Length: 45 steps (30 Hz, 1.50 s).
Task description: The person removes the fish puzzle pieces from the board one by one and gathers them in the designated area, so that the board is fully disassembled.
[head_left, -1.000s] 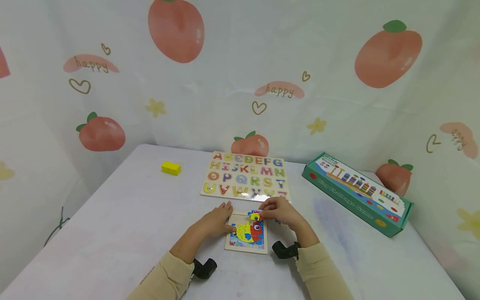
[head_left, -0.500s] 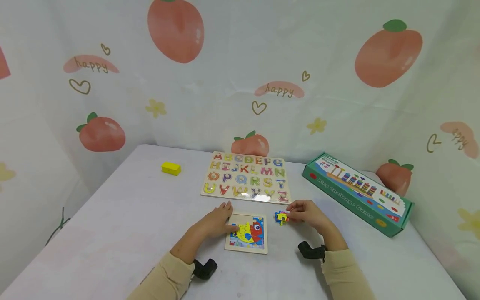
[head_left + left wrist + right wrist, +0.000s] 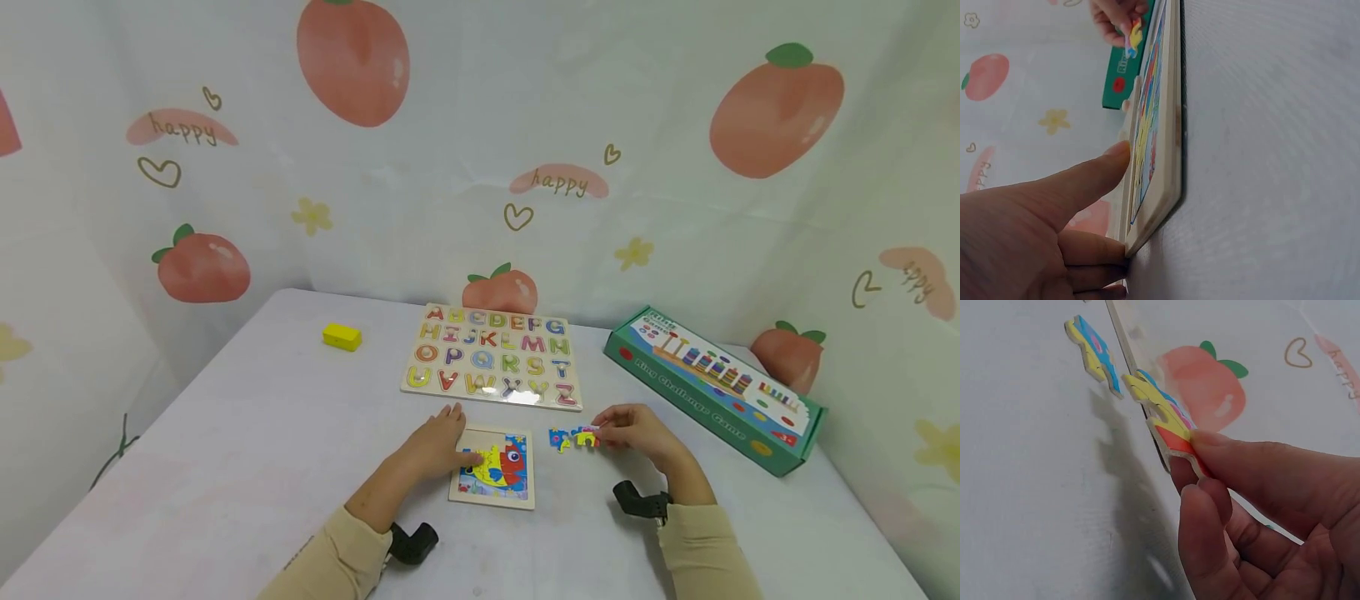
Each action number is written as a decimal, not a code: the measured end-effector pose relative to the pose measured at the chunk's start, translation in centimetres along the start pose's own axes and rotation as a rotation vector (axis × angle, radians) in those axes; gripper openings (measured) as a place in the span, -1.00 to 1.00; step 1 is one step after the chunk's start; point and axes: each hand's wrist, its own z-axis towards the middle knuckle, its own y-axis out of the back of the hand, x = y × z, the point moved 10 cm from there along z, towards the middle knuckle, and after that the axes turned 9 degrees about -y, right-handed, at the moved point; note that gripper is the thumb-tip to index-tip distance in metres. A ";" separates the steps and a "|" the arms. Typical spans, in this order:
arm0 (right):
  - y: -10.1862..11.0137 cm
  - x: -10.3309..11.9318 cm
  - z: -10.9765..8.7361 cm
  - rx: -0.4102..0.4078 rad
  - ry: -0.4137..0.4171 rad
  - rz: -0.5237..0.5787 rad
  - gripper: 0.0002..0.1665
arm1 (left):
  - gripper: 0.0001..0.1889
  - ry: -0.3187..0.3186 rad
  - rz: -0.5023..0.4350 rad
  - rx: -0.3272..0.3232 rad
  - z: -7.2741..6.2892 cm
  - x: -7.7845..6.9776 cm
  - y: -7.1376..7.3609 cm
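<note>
I have the right hand [image 3: 640, 433] pinching one fish puzzle piece [image 3: 585, 437] between thumb and fingers, to the right of the puzzle tray [image 3: 491, 503]. The tray's bare strip [image 3: 482, 437] is at its far left part, longer left to right than near to far, so the piece sits to its right and well apart. The piece also looks longer left to right in the head view. I judge that direction and alignment matter most. The right hand is far nearer both loose pieces; the left hand [image 3: 437, 443] lies loosely extended along the tray's left edge, thumb over the rim, gripping no piece.

My count: two loose pieces, the pinched one and another [image 3: 1092, 351] on the tabletop [image 3: 225, 475] just left of it; one tray; one letter board [image 3: 463, 387]; one yellow block [image 3: 342, 337]; one green box [image 3: 712, 387]. I can't count the fitted pieces.
</note>
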 end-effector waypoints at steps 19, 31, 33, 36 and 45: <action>-0.5 0.1 0.1 -0.072 0.004 -0.081 -0.77 | -0.18 0.003 0.006 0.010 -0.1 0.0 0.1; -0.4 0.0 0.1 -0.062 0.018 -0.083 -0.75 | -0.19 -0.006 0.009 0.011 0.0 0.1 0.0; -0.5 0.2 0.1 -0.066 0.022 -0.086 -0.77 | -0.19 -0.006 0.008 0.011 0.0 0.1 -0.1; -0.6 0.3 0.0 -0.073 0.023 -0.105 -0.78 | -0.19 -0.009 0.008 0.013 0.1 0.1 -0.1; -0.7 0.5 0.1 -0.081 0.033 -0.148 -0.83 | -0.19 -0.006 0.011 0.020 0.1 0.1 -0.2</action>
